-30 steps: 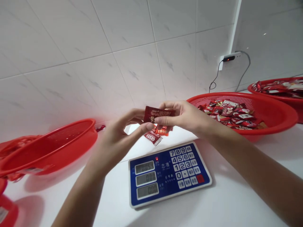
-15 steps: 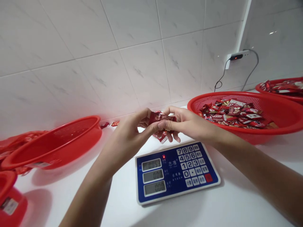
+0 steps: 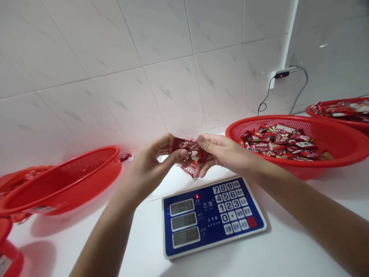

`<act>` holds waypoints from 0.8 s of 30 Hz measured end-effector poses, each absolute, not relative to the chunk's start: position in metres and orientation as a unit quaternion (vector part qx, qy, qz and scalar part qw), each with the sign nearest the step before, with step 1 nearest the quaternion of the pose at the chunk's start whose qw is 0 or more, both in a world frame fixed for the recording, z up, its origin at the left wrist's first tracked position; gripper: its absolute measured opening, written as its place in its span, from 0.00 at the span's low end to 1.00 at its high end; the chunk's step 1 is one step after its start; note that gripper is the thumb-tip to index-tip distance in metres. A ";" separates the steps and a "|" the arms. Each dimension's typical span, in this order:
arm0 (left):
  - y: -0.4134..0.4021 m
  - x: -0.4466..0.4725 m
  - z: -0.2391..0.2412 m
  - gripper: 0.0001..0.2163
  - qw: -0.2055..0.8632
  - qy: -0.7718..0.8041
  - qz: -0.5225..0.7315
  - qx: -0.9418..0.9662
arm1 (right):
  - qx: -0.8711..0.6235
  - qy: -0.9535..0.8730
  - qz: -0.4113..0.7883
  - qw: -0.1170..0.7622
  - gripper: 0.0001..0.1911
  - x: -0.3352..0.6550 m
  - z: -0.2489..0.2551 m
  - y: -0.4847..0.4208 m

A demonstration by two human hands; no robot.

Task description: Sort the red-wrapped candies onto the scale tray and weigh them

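My left hand and my right hand meet above the back of a blue-faced digital scale. Between them is a red wrapped candy, its left end pinched in my left thumb and fingers. The fingers of my right hand are closed on the right end, thumb on top. Whether one or more wrappers are there is hard to tell. Beneath my hands, a red-and-white patterned packet lies on the scale's white platform, partly hidden. The top display reads about 0.053.
A red perforated basket of wrapped candies stands at the right, with another filled red basket behind it. Several red baskets line the left side. On the tiled wall hangs a power strip with cables.
My hands have shifted slightly left, and the candy is tilted so more of its printed face shows. The right thumb has moved up onto the wrapper. The view has shifted slightly.
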State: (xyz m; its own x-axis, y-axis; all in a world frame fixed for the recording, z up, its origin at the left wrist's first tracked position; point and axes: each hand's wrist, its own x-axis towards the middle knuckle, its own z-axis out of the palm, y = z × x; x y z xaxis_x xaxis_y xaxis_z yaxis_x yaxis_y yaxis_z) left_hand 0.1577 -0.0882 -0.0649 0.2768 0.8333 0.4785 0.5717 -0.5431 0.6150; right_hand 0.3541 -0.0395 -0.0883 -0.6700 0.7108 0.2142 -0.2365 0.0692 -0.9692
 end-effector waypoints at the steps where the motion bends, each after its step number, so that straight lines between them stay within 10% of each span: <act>1: -0.087 0.154 -0.065 0.08 0.168 0.453 0.401 0.778 | -0.190 -0.629 0.663 0.357 0.19 0.355 -0.088 -0.038; 13: -0.085 0.150 -0.060 0.11 0.103 0.494 0.372 0.779 | -0.236 -0.634 0.693 0.249 0.26 0.366 -0.090 -0.025; 16: -0.085 0.145 -0.060 0.12 0.087 0.493 0.342 0.795 | -0.230 -0.597 0.712 0.289 0.08 0.365 -0.088 -0.027; 24: -0.076 0.152 -0.069 0.20 0.248 0.474 0.397 0.746 | -0.250 -0.638 0.615 0.390 0.14 0.358 -0.091 -0.032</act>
